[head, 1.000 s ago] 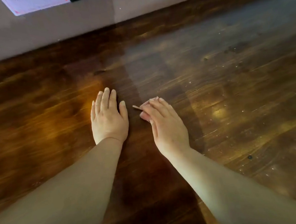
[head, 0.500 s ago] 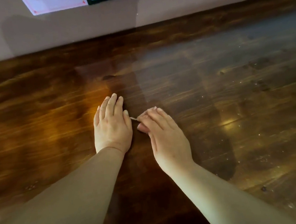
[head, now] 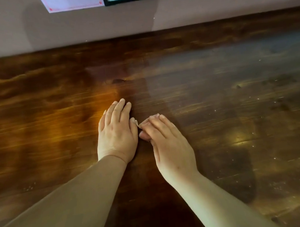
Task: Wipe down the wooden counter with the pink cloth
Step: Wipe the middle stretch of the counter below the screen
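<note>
Here, well in from the near edge of the wooden counter (head: pixel 217 91), your right hand (head: pixel 169 144) presses the pink cloth (head: pixel 147 120) down with curled fingers (head: pixel 157 123); only a small pale edge of the cloth shows. Just beside it, your left hand (head: pixel 117 133) lies flat, fingers straight and together. You seem mid-wipe; next, I think, sweep toward the speckled right part.

A white paper notice with a thin red border (head: pixel 72 0) is hanging on the wall, showing one line of Chinese characters, too blurred for reading with certainty.
</note>
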A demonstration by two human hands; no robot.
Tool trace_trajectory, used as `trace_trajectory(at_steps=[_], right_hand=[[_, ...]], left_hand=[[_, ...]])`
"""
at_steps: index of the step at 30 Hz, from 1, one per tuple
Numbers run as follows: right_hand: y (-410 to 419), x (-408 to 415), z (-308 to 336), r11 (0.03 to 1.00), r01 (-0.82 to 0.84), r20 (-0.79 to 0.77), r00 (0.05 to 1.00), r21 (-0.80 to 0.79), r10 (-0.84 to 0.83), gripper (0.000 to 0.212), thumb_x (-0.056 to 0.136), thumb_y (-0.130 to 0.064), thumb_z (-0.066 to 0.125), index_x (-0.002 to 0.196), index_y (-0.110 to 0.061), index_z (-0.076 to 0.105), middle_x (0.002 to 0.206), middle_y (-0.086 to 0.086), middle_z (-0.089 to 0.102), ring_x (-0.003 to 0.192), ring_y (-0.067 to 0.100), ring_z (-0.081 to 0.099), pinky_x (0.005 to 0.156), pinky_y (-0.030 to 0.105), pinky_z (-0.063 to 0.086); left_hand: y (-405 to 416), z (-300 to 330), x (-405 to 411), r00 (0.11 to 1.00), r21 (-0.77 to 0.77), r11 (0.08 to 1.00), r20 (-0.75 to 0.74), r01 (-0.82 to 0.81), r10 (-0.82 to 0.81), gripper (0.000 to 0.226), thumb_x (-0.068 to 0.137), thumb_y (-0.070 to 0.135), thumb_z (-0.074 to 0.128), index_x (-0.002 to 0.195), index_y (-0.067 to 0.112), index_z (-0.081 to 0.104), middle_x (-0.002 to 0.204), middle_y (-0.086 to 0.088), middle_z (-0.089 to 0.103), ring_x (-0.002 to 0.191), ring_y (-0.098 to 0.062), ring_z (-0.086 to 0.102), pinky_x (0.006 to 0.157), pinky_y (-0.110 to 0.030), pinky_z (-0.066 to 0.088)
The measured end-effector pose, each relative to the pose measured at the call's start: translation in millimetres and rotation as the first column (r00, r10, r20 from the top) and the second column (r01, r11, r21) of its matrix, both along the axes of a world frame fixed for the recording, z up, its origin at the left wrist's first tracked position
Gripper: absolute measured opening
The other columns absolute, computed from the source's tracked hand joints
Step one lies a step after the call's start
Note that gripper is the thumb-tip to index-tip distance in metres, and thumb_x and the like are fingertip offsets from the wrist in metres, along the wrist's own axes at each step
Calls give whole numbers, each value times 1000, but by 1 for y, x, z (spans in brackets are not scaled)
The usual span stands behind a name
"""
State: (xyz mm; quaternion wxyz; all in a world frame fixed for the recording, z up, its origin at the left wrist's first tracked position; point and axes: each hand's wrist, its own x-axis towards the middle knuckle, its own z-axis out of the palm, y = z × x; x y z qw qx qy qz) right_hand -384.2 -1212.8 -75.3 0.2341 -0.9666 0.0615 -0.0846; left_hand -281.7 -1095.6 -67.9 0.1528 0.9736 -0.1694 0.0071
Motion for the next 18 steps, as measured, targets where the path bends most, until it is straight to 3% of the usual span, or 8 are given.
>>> trace_trajectory(at_steps=[5, 10, 13, 18], right_hand=[[-27, 65, 12, 996, 21, -14, 1000, 92, -20, 33, 105, -24, 47, 135, -21, 60, 145, 0, 54, 145, 21, 35, 118, 37, 32], [-14, 56, 7, 989, 90, -29, 996, 115, -87, 36, 106, -27, 41, 140, -27, 54, 150, -5, 47, 149, 18, 28, 121, 40, 29], [-9, 37, 2, 997, 25, -12, 1000, 74, -24, 35, 105, -24, 47, 140, -25, 54, 150, -3, 48, 148, 18, 30, 120, 41, 31], [-34, 94, 11, 997, 31, -62, 998, 77, -26, 35, 106, -29, 43, 138, -27, 55, 150, -4, 47, 149, 17, 28, 118, 37, 29]], left_hand=[[-1, 0, -1, 1000, 12, 1000, 19, 12, -12, 49, 101, 34, 30, 147, 21, 44, 156, 3, 37, 148, -15, 23, 124, -39, 7], [0, 0, -1, 1000, 1, 1000, 17, 12, -12, 50, 101, 33, 31, 147, 21, 43, 156, 2, 37, 148, -15, 23, 123, -39, 10], [0, 0, -1, 1000, -12, 1000, 8, 6, -6, 50, 100, 30, 35, 149, 20, 40, 156, 2, 37, 148, -15, 23, 123, -38, 9], [-1, 0, -1, 1000, 7, 1000, 19, 12, -12, 53, 100, 37, 24, 148, 21, 40, 156, 2, 38, 147, -16, 25, 123, -40, 13]])
